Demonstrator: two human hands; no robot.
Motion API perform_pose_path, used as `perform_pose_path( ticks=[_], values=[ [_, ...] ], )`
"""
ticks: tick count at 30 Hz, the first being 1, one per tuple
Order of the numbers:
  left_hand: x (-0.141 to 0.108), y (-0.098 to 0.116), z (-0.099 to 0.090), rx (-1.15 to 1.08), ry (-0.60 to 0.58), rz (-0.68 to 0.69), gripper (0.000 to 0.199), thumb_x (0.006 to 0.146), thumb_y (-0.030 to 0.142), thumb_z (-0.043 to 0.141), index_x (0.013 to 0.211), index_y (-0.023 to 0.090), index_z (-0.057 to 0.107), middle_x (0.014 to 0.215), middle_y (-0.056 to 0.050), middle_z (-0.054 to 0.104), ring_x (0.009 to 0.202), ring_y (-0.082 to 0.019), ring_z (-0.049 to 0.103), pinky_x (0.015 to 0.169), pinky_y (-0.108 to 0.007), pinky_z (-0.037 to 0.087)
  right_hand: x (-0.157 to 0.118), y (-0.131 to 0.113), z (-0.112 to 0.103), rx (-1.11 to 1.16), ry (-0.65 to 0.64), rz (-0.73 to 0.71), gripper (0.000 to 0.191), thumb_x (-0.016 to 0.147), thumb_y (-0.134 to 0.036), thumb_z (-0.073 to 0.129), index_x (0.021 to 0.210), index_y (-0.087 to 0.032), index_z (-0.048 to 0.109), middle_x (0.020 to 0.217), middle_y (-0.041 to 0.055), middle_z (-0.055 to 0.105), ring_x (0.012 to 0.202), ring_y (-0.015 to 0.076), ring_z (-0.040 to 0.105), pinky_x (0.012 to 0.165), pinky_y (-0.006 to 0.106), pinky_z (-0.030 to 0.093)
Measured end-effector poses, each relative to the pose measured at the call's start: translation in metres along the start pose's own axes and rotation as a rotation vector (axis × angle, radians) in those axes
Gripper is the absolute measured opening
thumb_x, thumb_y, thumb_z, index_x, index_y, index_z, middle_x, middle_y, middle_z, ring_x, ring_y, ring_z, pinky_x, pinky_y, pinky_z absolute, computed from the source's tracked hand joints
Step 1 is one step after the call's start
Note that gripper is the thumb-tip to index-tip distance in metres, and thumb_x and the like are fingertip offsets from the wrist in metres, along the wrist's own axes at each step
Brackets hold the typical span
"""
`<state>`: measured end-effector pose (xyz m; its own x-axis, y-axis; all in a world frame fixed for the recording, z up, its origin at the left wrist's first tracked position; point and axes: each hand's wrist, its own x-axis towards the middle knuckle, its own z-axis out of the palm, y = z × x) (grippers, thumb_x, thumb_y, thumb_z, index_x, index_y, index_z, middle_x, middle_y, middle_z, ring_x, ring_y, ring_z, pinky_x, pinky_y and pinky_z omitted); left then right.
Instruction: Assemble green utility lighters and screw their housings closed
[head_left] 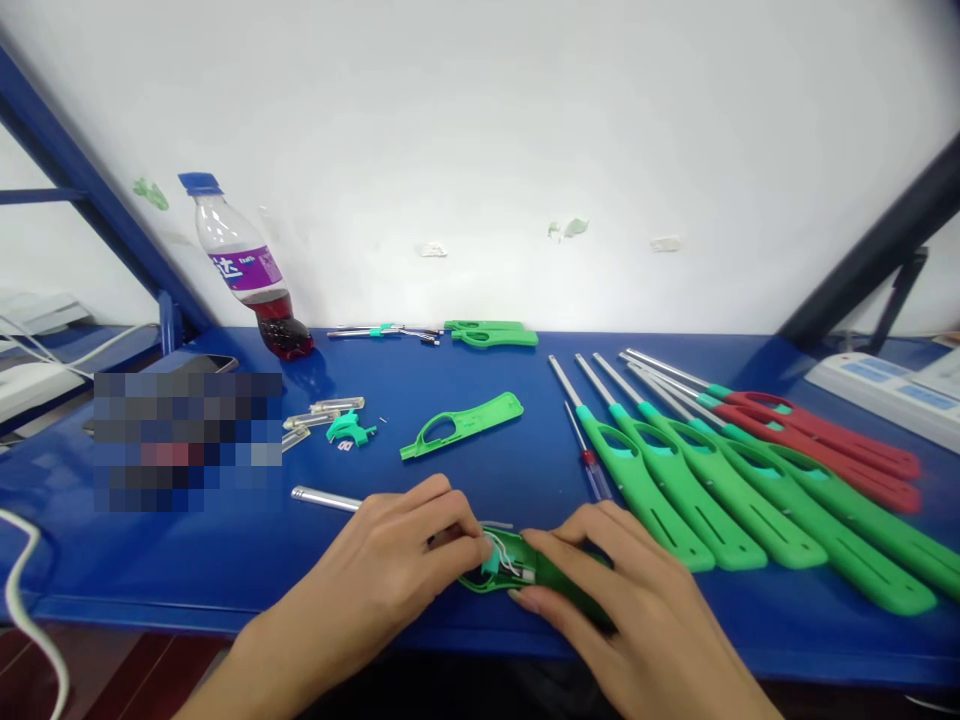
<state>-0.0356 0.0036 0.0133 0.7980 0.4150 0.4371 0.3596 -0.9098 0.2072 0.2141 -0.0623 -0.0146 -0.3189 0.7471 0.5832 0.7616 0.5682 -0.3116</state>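
At the near middle of the blue tabletop (pixel 420 375), I have the left hand (pixel 409 560) with its fingertips drawn together on a small teal plastic piece (pixel 491 560), while the right hand (pixel 619 590), thumb and fingers partly spread, grips the right end of the open green plastic handle shell (pixel 559 582) around it. White wires (pixel 511 562) show inside that shell, and a silver metal tube (pixel 326 498) shows left of my left hand. Farther off lies a loose green plastic half-shell (pixel 472 424), with green-handled lighters (pixel 754 508) and red-handled lighters (pixel 825 460) on the right.
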Motion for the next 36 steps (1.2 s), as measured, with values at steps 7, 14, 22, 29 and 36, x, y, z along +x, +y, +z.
perform_pose_path(
  ticks=[7,14,22,29,36],
  values=[
    [-0.003,-0.002,-0.017,-0.070,-0.045,-0.124,0.032,0.109,0.003,0.050,0.119,0.028,0.067,0.114,-0.001,0.066,0.098,-0.017,0.058,0.078,-0.029,0.046,-0.006,0.005,0.000,-0.021,-0.086,0.003,0.025,0.111,-0.037,0.060,0.133,-0.028,0.067,0.105,0.0013,0.072,0.091,0.0185,0.069,0.080,0.031,0.059],
    [-0.022,-0.015,-0.046,-0.087,-0.105,-0.389,0.020,0.112,0.025,0.059,0.118,0.035,0.075,0.119,0.003,0.070,0.102,-0.013,0.071,0.091,-0.024,0.050,-0.010,0.010,0.002,-0.026,-0.103,0.004,0.027,0.109,-0.036,0.065,0.135,-0.032,0.067,0.112,0.0023,0.072,0.096,0.0194,0.071,0.082,0.030,0.063],
    [-0.026,-0.020,-0.050,-0.171,-0.292,-0.446,0.023,0.110,0.019,0.060,0.111,0.034,0.078,0.110,0.004,0.073,0.094,-0.012,0.072,0.082,-0.022,0.048,-0.010,0.013,0.002,-0.082,-0.085,-0.034,0.027,0.110,-0.041,0.061,0.133,-0.030,0.069,0.112,0.0044,0.072,0.097,0.0192,0.073,0.082,0.029,0.065],
    [-0.022,-0.016,-0.048,-0.179,-0.257,-0.447,0.022,0.107,0.016,0.065,0.108,0.034,0.077,0.104,0.005,0.073,0.090,-0.012,0.071,0.079,-0.023,0.046,-0.008,0.013,-0.001,-0.089,-0.093,-0.038,0.028,0.109,-0.038,0.063,0.134,-0.029,0.070,0.114,0.0059,0.073,0.098,0.0207,0.075,0.083,0.031,0.066],
    [-0.023,-0.013,-0.051,-0.140,-0.258,-0.419,0.021,0.110,0.018,0.061,0.107,0.031,0.077,0.110,0.003,0.075,0.093,-0.013,0.072,0.086,-0.022,0.049,-0.010,0.013,0.001,-0.082,-0.094,-0.043,0.027,0.109,-0.037,0.063,0.134,-0.029,0.070,0.113,0.0059,0.073,0.099,0.0209,0.074,0.084,0.032,0.066]
  ],
)
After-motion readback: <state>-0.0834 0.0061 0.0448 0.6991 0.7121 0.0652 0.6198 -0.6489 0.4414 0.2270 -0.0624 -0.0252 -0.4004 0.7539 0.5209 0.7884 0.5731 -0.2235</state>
